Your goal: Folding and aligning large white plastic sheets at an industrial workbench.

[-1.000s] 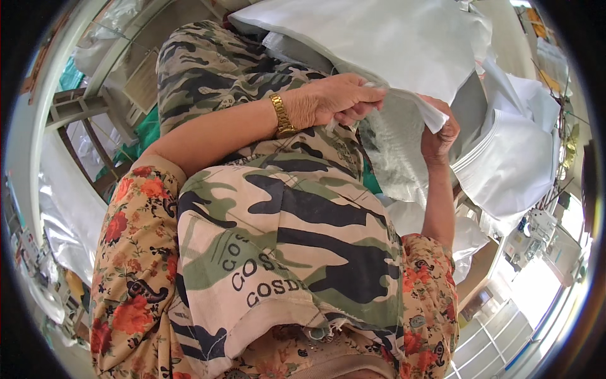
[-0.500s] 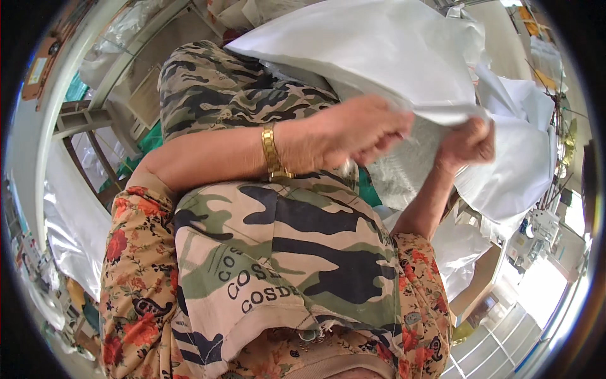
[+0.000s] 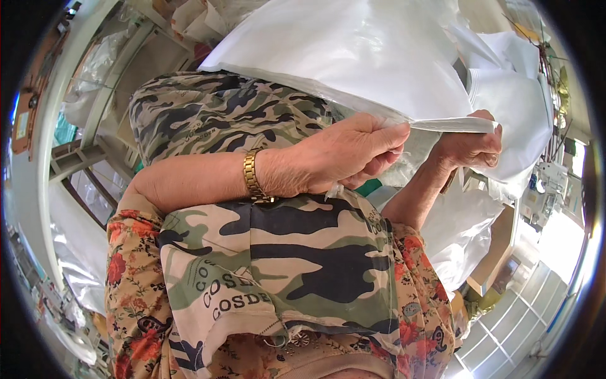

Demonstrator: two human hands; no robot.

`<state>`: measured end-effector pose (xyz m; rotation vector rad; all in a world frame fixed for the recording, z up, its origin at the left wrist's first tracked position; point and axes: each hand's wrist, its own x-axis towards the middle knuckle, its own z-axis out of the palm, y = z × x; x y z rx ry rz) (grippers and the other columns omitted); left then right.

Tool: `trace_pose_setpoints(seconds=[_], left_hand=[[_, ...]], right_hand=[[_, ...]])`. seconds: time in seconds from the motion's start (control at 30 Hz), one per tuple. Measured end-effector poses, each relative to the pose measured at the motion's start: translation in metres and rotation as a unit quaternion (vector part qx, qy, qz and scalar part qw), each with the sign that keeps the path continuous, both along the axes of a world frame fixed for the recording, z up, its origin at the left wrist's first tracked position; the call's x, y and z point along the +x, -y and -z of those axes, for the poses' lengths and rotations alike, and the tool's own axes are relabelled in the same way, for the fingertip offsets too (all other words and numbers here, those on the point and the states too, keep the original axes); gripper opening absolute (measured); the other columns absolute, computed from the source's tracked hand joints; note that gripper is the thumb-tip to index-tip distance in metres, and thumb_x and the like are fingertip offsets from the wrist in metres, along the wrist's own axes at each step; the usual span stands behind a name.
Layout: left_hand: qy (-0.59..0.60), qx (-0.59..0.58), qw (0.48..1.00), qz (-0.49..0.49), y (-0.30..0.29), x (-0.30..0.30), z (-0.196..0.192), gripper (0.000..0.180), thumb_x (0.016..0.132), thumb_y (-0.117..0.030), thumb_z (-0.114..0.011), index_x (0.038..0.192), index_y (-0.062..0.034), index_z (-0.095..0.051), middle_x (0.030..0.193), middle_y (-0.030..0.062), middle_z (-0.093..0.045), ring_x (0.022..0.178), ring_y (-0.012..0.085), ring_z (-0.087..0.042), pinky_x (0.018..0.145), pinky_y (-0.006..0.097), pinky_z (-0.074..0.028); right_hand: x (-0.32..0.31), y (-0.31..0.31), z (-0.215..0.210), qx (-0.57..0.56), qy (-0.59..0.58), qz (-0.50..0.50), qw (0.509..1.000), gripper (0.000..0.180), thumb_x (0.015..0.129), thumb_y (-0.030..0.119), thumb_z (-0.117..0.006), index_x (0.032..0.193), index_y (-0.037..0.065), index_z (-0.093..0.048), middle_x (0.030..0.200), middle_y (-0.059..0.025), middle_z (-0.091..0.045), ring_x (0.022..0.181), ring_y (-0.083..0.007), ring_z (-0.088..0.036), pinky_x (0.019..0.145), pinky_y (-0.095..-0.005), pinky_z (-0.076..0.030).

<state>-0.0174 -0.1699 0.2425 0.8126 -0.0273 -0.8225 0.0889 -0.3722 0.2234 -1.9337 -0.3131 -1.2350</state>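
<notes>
A large, smooth white sheet point(image 3: 353, 57), cloth or plastic film, spreads out in front of me over my camouflage-covered lap point(image 3: 221, 120). My left hand point(image 3: 353, 151), with a gold watch point(image 3: 254, 177) on its wrist, pinches the near edge of the sheet between thumb and fingers. A small pale wisp point(image 3: 334, 189) shows below those fingers. To the right, my right hand point(image 3: 470, 146) is closed around the sheet's folded edge, its fingers curled in. A narrow folded strip of the edge runs taut between both hands.
More white sheeting point(image 3: 508, 104) hangs on the right beyond my right hand. Below it are clear plastic wrap point(image 3: 461, 234) and a cardboard box point(image 3: 495, 249). A metal frame point(image 3: 76, 158) stands at the left. The window grid point(image 3: 505, 335) is at lower right.
The sheet's near edge has come lower and toward me. My left hand has shifted slightly down, and my right hand slightly right; the edge between them looks straighter.
</notes>
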Motion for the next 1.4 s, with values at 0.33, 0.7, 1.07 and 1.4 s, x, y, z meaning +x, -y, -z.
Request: trace_pose_setpoints(seconds=[0.33, 0.7, 1.07, 1.4], left_hand=[[-0.040, 0.052, 0.995, -0.070, -0.024, -0.025, 0.005, 0.043, 0.104, -0.038, -0.039, 0.069, -0.0122, -0.040, 0.056, -0.0067, -0.032, 0.042, 0.0053, -0.026, 0.037, 0.022, -0.021], [0.083, 0.286, 0.949, -0.105, -0.119, -0.059, 0.050, 0.043, 0.101, -0.039, -0.045, 0.070, -0.0101, -0.052, 0.056, -0.0072, -0.040, 0.049, 0.0029, -0.036, 0.044, 0.019, -0.027], [0.122, 0.427, 0.894, -0.056, -0.196, -0.084, 0.082, 0.041, 0.101, -0.034, -0.049, 0.069, -0.0085, -0.050, 0.058, -0.0072, -0.042, 0.048, 0.0014, -0.036, 0.043, 0.019, -0.029], [0.189, 0.470, 0.858, -0.081, -0.179, -0.068, 0.053, 0.038, 0.099, -0.031, -0.049, 0.076, -0.0018, -0.055, 0.063, -0.0010, -0.048, 0.058, 0.0089, -0.043, 0.053, 0.028, -0.036]], right_hand=[[0.021, 0.021, 0.002, 0.012, -0.008, 0.116, 0.993, 0.048, 0.092, 0.024, -0.038, 0.050, 0.002, -0.045, 0.044, -0.0044, -0.046, 0.044, -0.0108, -0.037, 0.043, -0.0300, -0.033], [0.056, 0.038, -0.005, 0.102, -0.008, 0.073, 0.992, 0.064, 0.097, 0.047, -0.048, 0.051, 0.004, -0.039, 0.047, 0.0022, -0.038, 0.050, -0.0086, -0.034, 0.047, -0.0299, -0.032], [0.060, 0.044, 0.008, 0.042, -0.047, 0.110, 0.992, 0.064, 0.097, 0.048, -0.051, 0.055, -0.001, -0.049, 0.051, -0.0007, -0.047, 0.054, -0.0111, -0.038, 0.051, -0.0309, -0.035], [0.061, 0.045, 0.002, 0.039, -0.034, 0.102, 0.993, 0.070, 0.097, 0.054, -0.045, 0.054, 0.000, -0.047, 0.049, -0.0010, -0.046, 0.052, -0.0119, -0.040, 0.051, -0.0309, -0.038]])
